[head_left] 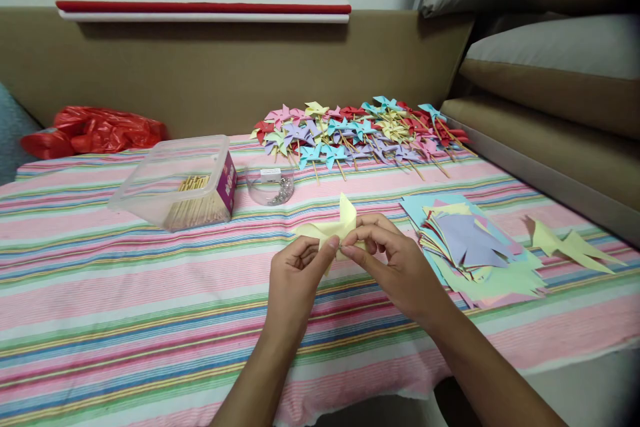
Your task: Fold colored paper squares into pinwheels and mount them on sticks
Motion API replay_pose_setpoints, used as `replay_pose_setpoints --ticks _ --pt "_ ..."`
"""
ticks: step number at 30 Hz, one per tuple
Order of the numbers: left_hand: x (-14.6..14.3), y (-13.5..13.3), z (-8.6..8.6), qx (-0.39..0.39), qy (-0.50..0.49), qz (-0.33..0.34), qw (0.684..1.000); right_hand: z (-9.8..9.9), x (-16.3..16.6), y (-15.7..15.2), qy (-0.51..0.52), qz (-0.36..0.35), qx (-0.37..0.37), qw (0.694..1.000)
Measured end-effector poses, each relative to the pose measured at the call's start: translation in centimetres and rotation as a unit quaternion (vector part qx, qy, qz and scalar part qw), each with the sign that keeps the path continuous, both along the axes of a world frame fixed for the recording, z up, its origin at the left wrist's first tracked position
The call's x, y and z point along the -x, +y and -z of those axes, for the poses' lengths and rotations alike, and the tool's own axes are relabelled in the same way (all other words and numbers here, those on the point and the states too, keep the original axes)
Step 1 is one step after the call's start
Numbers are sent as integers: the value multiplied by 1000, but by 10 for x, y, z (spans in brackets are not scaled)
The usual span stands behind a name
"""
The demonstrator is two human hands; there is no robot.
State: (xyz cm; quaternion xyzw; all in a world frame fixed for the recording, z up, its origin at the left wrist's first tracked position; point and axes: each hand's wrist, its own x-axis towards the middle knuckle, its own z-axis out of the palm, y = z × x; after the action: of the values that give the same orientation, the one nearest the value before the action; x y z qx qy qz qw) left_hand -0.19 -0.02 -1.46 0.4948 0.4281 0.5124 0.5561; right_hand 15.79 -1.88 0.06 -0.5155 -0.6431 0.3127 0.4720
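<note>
A pale yellow paper pinwheel (345,215) is held above the striped cloth, its blades folded in toward the middle. My left hand (303,265) grips it from the left, thumb pressed near its centre. From the other side, my right hand (383,247) pinches a small pin (340,247) at that centre, though the fingertips largely hide it. Both hands are closed and their fingertips almost meet. Beyond them stands a round clear tub (254,191) with shiny pins and a small white piece inside.
A clear plastic box (150,177) of wooden sticks stands left. Many coloured pinwheels on sticks (345,133) lie at the back. Cut paper sheets (470,240) are stacked right, beside a loose yellow cut sheet (570,247). A red plastic bag (105,130) lies far left; cushions (555,47) rise right.
</note>
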Motion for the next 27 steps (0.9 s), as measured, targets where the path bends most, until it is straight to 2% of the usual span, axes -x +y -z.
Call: replay_pose_setpoints --ticks 8,15,27 --pt "1 -1 -2 -29 21 27 999 -2 -4 -1 20 5 38 999" --pt "-1 -1 -8 -41 2 48 998 -5 -6 -1 48 3 55 997" --pt "-2 -3 -8 -59 40 19 997 -4 -5 -3 102 0 90 991"
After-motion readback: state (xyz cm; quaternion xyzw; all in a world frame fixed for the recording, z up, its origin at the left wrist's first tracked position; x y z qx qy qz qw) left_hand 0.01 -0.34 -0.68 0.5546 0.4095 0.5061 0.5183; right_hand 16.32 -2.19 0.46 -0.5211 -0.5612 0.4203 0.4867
